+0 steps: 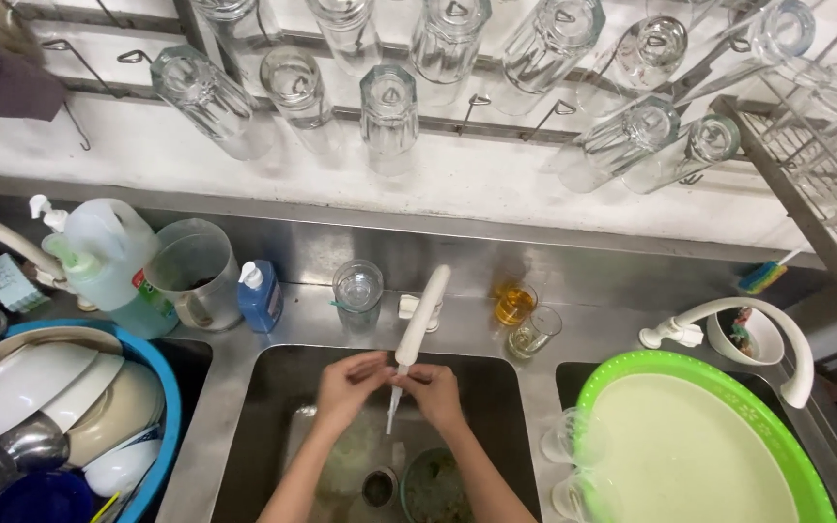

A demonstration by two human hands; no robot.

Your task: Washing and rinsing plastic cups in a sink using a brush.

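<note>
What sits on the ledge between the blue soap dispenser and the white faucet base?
One clear empty glass, upright between the blue soap dispenser and the white faucet base, touching neither. Seen in the head view.

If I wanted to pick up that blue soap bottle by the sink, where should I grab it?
Probably around the blue body of the soap bottle, coming from the front, over the sink. It stands upright; a jug crowds its left side, and the white pump top looks too small to hold.
</note>
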